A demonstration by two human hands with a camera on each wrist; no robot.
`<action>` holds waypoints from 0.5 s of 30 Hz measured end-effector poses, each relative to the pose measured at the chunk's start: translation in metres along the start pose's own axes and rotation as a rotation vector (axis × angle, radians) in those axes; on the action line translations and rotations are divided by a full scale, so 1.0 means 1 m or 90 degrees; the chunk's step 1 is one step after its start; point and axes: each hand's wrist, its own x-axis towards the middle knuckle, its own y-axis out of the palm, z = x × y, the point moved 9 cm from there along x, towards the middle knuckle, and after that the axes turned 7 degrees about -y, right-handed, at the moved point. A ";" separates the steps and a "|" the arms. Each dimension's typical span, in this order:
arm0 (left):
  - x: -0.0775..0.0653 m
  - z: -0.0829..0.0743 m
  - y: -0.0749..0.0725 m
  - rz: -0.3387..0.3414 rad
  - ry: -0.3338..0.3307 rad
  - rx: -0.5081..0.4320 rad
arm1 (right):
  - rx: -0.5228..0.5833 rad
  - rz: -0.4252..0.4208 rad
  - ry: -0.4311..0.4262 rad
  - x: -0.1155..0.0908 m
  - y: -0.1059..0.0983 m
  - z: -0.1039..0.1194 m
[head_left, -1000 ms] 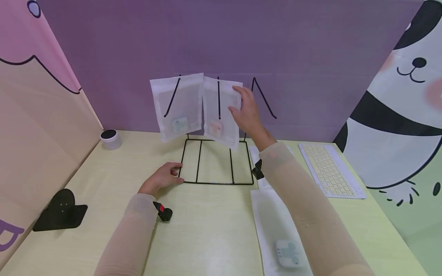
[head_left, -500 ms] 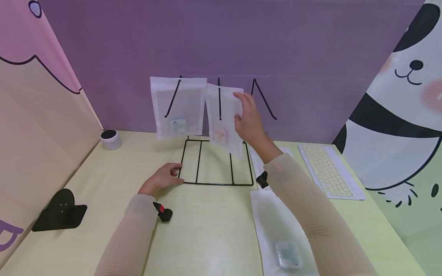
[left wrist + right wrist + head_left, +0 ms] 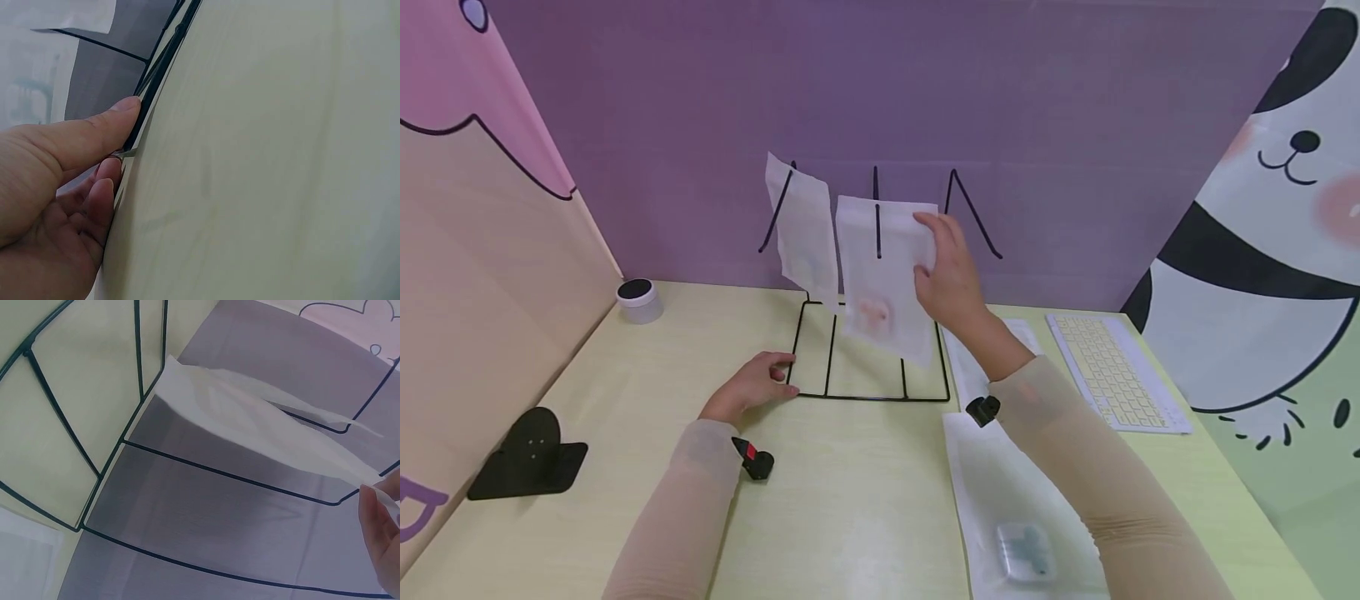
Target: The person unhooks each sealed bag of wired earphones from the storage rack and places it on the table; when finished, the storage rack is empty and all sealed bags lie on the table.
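A black wire display rack (image 3: 872, 400) stands on the table, with three hooks sloping forward. My left hand (image 3: 748, 389) holds the front left corner of its base, the thumb (image 3: 115, 119) on top of the wire in the left wrist view. From the middle hook hangs a white, see-through pouch (image 3: 901, 283) with a small pinkish print near its bottom. My right hand (image 3: 953, 273) pinches that pouch by its upper right edge, as the right wrist view also shows. A second white pouch (image 3: 807, 229) hangs turned partly sideways on the left hook. The right hook (image 3: 976, 214) bears nothing.
More white pouches (image 3: 992, 467) lie at the right under my forearm, one with a small bluish printed case (image 3: 1025, 552) on it. A white keyboard (image 3: 1116, 371) is farther right. At left are a white jar (image 3: 640, 302) with a dark lid and a black heart-shaped stand (image 3: 529, 457).
My right hand has drawn the middle pouch forward along its hook, lower in view. The left pouch has swung from facing me to partly edge-on. My left hand has stayed in place.
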 end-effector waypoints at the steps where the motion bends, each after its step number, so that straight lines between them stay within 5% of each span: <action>1: 0.000 0.000 0.000 0.000 0.002 0.003 | 0.002 0.000 0.005 -0.002 -0.002 0.000; 15: 0.000 0.000 -0.001 -0.003 0.008 -0.001 | 0.047 0.009 -0.038 -0.029 -0.021 0.021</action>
